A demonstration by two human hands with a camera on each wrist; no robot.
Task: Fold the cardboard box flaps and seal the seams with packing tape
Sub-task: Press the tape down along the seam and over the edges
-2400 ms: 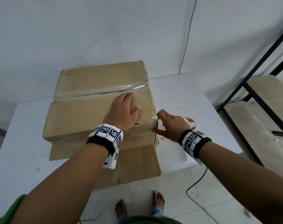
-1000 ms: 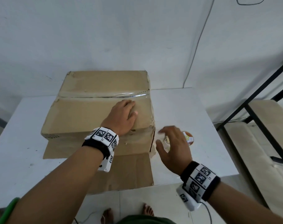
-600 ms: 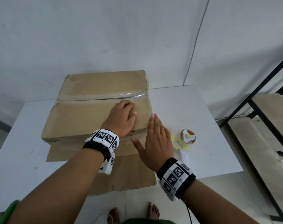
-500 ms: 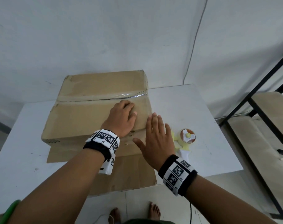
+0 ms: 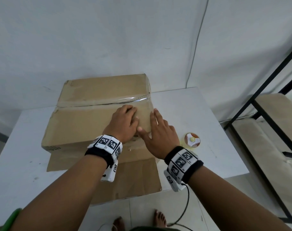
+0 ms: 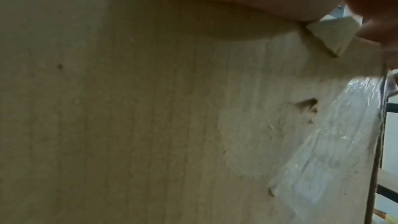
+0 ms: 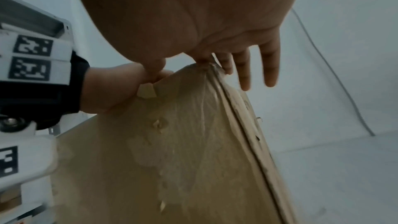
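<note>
The brown cardboard box (image 5: 85,120) lies on the white table (image 5: 18,157), its top flaps folded down. Clear packing tape (image 5: 133,99) runs along the top seam and over the right end. My left hand (image 5: 125,120) presses on the near top flap, fingers lightly bent. My right hand (image 5: 158,129) lies flat on the box's right top edge, fingers straight, beside the left. One flap (image 5: 108,179) lies spread on the table toward me. In the right wrist view, wrinkled tape (image 7: 204,108) covers the box corner below my straight fingers (image 7: 267,67).
A tape roll with an orange-white core (image 5: 192,140) sits on the table right of the box. A black metal rack with pale boards (image 5: 267,104) stands at the right. A cable (image 5: 186,210) hangs from my right wrist over the tiled floor, near my bare feet (image 5: 160,219).
My right hand left the table beside the tape roll, opened flat and came up onto the box's right top edge. The left hand stayed pressed on the flap.
</note>
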